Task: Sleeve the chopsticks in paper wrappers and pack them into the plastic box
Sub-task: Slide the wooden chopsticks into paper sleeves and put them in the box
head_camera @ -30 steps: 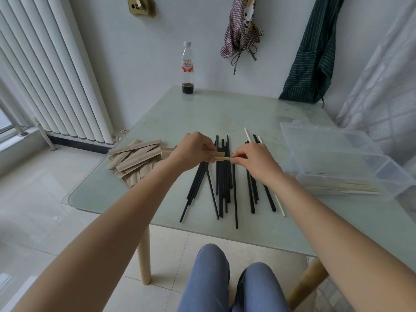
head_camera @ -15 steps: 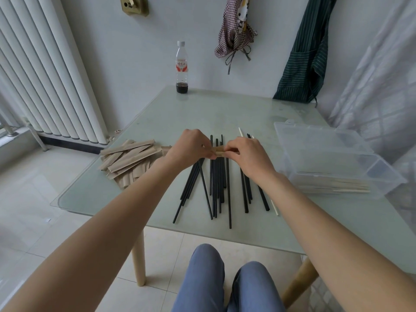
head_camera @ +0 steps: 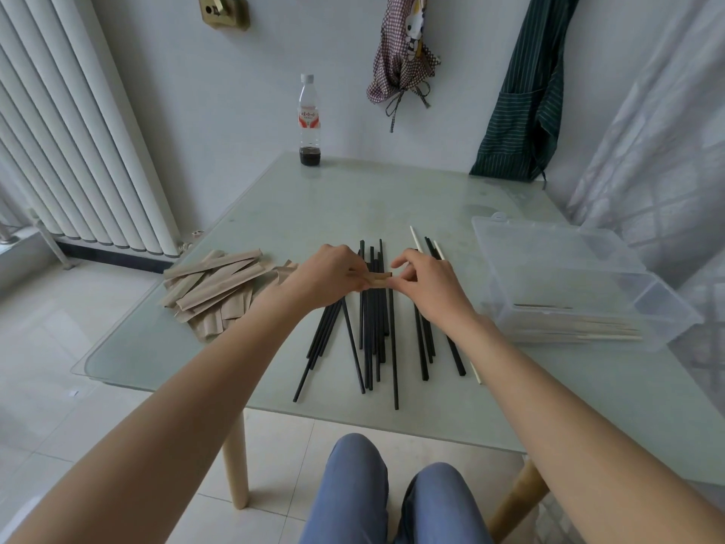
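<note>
Both hands pinch one brown paper wrapper [head_camera: 377, 279] above the loose black chopsticks [head_camera: 372, 327] on the table [head_camera: 274, 214]: left hand [head_camera: 329, 276] grips its body, right hand [head_camera: 427, 286] its open end. Spread that mouth wide before feeding sticks in. Plastic box [head_camera: 569, 276] waits at right.

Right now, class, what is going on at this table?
A seated person holds one paper wrapper between both hands above loose black chopsticks spread on the glass table. The left hand grips the wrapper's left part and the right hand pinches its right end. A pile of unused wrappers lies to the left. The open plastic box on the right already holds some sleeved pairs. Whether a chopstick is inside the held wrapper cannot be seen.
</note>
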A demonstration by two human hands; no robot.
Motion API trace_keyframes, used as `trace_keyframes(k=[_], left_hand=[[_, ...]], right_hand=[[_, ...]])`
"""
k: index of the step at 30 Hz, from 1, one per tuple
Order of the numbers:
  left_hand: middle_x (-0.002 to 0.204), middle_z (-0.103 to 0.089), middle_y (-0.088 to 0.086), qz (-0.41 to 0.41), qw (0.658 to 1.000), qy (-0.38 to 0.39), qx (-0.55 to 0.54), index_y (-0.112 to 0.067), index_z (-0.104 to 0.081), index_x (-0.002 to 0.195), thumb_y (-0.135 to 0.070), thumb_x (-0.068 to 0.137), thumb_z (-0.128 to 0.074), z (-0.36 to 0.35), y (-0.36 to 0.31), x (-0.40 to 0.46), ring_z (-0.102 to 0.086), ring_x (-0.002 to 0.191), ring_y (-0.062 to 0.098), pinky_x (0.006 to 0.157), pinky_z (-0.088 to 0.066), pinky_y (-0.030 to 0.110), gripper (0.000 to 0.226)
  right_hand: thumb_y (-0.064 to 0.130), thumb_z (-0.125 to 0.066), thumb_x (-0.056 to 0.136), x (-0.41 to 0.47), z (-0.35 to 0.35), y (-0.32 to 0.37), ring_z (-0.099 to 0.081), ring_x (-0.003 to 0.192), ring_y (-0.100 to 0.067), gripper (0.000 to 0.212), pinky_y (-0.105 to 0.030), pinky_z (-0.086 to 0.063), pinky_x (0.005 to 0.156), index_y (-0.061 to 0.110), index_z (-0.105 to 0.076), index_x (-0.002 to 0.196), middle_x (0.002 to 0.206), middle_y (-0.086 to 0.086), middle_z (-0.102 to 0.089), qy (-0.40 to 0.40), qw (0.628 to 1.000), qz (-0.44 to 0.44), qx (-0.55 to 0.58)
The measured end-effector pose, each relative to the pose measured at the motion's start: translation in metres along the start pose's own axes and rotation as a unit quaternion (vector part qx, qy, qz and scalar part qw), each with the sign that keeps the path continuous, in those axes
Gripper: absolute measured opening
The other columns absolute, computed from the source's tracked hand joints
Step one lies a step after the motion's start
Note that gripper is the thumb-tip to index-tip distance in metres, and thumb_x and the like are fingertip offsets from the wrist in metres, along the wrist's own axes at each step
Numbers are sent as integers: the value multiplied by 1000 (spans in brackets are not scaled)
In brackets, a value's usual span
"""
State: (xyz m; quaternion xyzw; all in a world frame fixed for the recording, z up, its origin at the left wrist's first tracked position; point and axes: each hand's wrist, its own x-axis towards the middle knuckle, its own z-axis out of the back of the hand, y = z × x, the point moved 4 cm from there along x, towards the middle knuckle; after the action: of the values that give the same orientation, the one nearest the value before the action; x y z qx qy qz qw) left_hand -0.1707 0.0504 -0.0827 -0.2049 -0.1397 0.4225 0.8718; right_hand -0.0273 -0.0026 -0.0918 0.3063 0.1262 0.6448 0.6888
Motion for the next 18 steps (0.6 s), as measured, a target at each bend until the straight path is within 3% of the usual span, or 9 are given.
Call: trace_keyframes(k=[5, 10, 14, 18], left_hand=[[69, -56, 2, 51, 998, -25, 27, -10, -71, 93, -26, 92, -53, 0, 20, 5, -51, 65, 22, 58, -42, 32, 24], [85, -62, 8, 99, 990, -79, 53, -10, -64, 98, -34, 94, -52, -2, 32, 10, -57, 76, 27, 50, -32, 27, 27], [85, -57, 3, 129, 982, -126, 56, -12, -60, 101, -38, 95, -49, -1, 38, 16, -53, 74, 24, 45, -26, 26, 28], [83, -57, 1, 132, 984, -119, 28, -14, -60, 98, -43, 94, -50, -3, 37, 24, -54, 76, 24, 47, -29, 26, 31]], right_hand=[[16, -50, 96, 14, 8, -29, -61, 96, -24, 21, -33, -50, 87, 4, -64, 106, 103, -11, -65, -71, 994, -71, -47], [2, -48, 94, 22, -5, -63, -57, 107, -33, 27, -36, -47, 87, 2, -56, 119, 120, -18, -57, 35, 968, -177, -175], [3, -50, 94, 30, -12, -71, -57, 103, -34, 21, -34, -45, 78, 1, -55, 114, 117, -19, -55, 55, 956, -195, -210], [2, -49, 94, 42, -13, -72, -59, 103, -34, 21, -32, -41, 72, 0, -56, 114, 116, -18, -58, 64, 945, -231, -222]])
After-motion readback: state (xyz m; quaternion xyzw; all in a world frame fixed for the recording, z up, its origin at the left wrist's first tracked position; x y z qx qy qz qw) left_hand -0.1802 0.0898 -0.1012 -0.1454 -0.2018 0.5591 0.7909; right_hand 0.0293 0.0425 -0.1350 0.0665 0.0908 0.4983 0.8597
